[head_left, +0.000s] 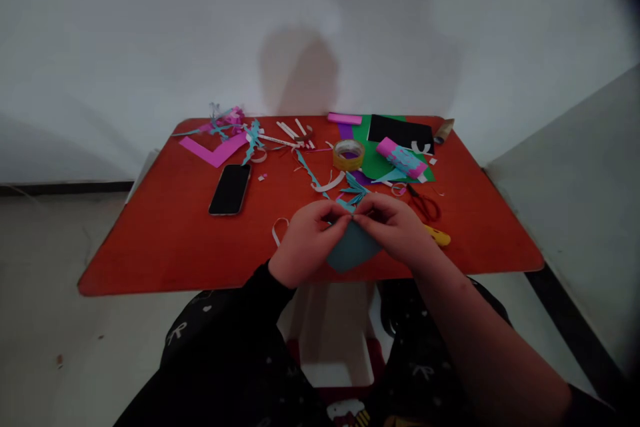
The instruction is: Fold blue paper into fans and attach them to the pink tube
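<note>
Both hands meet near the front edge of the red table (165, 240), pinching a piece of light blue paper (353, 250) at its upper edge. My left hand (310, 237) has thumb and forefinger closed on it from the left. From the right, my right hand (393, 227) pinches it the same way, fingertips almost touching the left ones. The paper's lower part hangs down toward me. Just beyond the fingertips lies a cut, spiky blue paper piece (356, 188); whether it joins the held paper I cannot tell.
A phone (231, 189) lies at left. Behind the hands are a tape roll (349, 155), a pink-and-blue paper tube (401, 159), green paper (373, 163) and black paper (395, 131). Dark-handled scissors (425, 203) and a yellow object (437, 235) lie right. Paper scraps (230, 121) are scattered at the back.
</note>
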Tool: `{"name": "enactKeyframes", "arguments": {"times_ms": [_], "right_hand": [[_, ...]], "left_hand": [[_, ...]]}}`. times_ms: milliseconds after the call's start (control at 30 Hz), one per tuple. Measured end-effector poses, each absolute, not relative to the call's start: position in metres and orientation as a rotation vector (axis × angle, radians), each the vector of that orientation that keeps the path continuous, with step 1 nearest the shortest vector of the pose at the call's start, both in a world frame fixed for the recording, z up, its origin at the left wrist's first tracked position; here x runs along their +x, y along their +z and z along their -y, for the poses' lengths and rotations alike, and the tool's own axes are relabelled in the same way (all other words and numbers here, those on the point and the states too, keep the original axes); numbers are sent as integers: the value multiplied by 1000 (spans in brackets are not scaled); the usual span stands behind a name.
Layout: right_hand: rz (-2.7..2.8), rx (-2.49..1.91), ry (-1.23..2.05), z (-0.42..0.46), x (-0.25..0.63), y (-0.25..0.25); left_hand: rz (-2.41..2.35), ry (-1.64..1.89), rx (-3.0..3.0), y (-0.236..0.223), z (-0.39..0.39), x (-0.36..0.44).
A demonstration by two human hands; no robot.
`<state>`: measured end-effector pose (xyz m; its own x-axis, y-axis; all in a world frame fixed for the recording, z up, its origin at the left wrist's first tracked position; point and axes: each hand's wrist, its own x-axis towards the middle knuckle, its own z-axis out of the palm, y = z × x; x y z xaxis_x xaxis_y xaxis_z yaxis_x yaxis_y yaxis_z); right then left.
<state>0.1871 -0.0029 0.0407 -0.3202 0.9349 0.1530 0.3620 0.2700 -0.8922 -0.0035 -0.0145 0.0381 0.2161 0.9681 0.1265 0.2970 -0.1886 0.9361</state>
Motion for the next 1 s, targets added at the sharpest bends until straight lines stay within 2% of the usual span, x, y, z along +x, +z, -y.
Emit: {"name": "enactKeyframes", "arguments": {"times_ms": [433,533,600,667,767,1000], "right_hand": [[1969,-864,112,7,190,37],[1939,-832,-53,10,191,36],[1908,-816,-120,11,190,36],[1875,-825,-125,12,187,36],[1887,-822,-81,11,185,34],[1909,-923,263,7,179,30]], "left_hand": [[-1209,841,1564,40,8,-18],[-1219,666,1429,44,5,-26],[-1056,543,1209,46,5,-26],[-877,551,948,46,8,-20],[-823,759,734,44,14,-9],[-853,946,680,41,17,-1]]}}
